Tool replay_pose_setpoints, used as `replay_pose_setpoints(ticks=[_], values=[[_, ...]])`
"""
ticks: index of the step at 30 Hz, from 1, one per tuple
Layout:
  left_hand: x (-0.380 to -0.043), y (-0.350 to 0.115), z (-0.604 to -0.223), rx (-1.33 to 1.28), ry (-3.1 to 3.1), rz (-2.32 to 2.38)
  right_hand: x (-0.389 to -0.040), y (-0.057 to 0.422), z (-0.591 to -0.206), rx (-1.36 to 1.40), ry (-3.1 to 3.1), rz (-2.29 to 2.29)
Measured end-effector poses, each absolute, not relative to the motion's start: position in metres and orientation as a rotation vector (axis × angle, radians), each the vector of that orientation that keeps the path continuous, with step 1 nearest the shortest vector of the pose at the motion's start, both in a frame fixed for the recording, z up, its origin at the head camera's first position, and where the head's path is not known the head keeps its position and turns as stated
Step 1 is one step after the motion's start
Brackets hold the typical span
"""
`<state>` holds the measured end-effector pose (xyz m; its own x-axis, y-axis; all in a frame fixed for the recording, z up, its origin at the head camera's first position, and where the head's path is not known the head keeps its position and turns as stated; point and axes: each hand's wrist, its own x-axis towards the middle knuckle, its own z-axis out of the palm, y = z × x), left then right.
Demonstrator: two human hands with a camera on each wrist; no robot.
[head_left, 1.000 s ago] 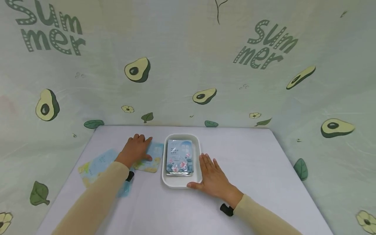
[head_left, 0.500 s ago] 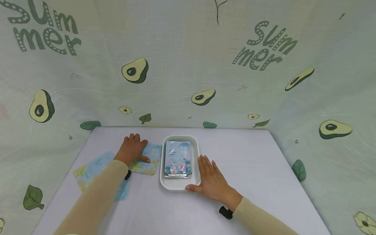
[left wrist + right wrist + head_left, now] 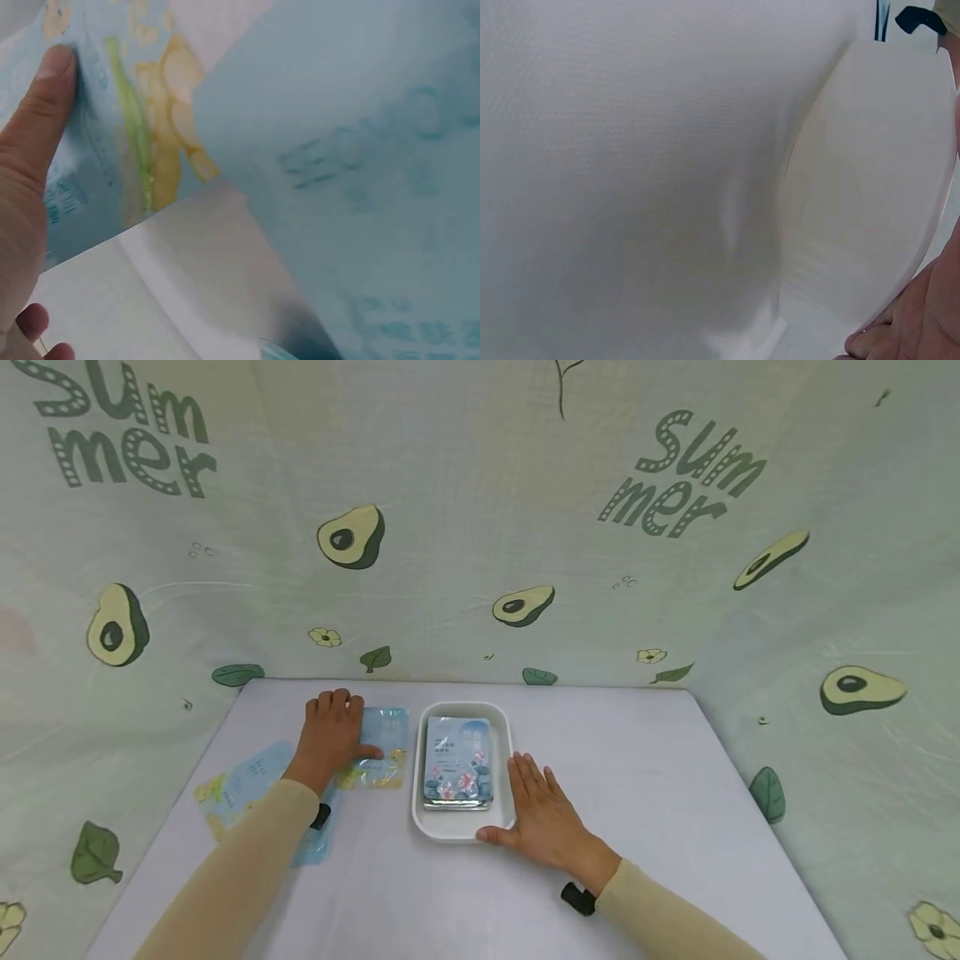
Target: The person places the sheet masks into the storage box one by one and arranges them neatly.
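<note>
My left hand (image 3: 330,735) pinches a flat light-blue packet with yellow print (image 3: 385,747), at the left of the white tray. In the left wrist view the thumb (image 3: 49,94) lies across the packet's face, and fingertips show below its edge. More light-blue packets (image 3: 258,777) lie by the left wrist, partly hidden under the forearm. The white tray (image 3: 450,827) holds a small stack of blue packets with pink flowers (image 3: 457,760). With fingers straight, my right hand (image 3: 543,814) rests against the tray's right side, its thumb at the near corner.
A white cloth (image 3: 637,777) covers the table. Behind it and at both sides hangs a pale curtain (image 3: 450,468) printed with avocados and leaves. The far table edge meets this curtain.
My left hand has shifted slightly left and away from me, and the packet it holds has turned and moved with it. The right hand and tray stay put.
</note>
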<state>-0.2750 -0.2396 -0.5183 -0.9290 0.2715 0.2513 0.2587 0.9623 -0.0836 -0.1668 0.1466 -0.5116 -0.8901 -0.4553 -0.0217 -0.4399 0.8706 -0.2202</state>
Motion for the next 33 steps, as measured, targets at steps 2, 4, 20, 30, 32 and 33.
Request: replay_pose_setpoints(ticks=[2, 4, 20, 30, 32, 33], values=[[-0.271, -0.24, -0.519, -0.377, -2.81, 0.036, -0.167, 0.147, -0.511, -0.704, 2.965, -0.314], [-0.266, -0.24, -0.518, -0.355, -2.8, -0.017, -0.167, 0.147, -0.51, -0.707, 2.97, -0.318], [-0.236, -0.232, -0.515, -0.284, -2.905, -0.617, -0.166, 0.148, -0.512, -0.698, 2.983, -0.33], [-0.231, -0.217, -0.512, -0.28, -2.819, -0.862, -0.166, 0.146, -0.512, -0.696, 2.973, -0.32], [-0.231, -0.213, -0.51, -0.264, -2.816, -0.887, -0.166, 0.146, -0.511, -0.697, 2.972, -0.324], [-0.231, -0.211, -0.509, -0.247, -2.824, -0.906, -0.166, 0.146, -0.511, -0.698, 2.972, -0.321]])
